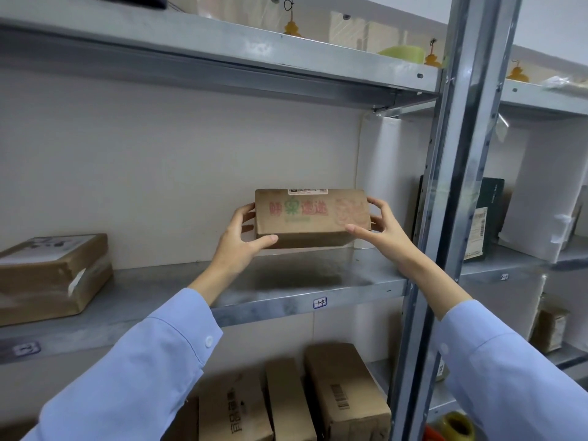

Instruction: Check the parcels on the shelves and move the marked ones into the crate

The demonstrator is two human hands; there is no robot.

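Observation:
A brown cardboard parcel with red and green printed characters and a white label on top is held just above the middle metal shelf, tilted with its printed face toward me. My left hand grips its left end, thumb under the front edge. My right hand grips its right end, fingers curled round the corner. No crate is in view.
A taped brown parcel lies at the shelf's left. Three cardboard boxes stand on the lower shelf. A steel upright rises right of my hands. Beyond it stand a dark box and white packages. Another shelf hangs overhead.

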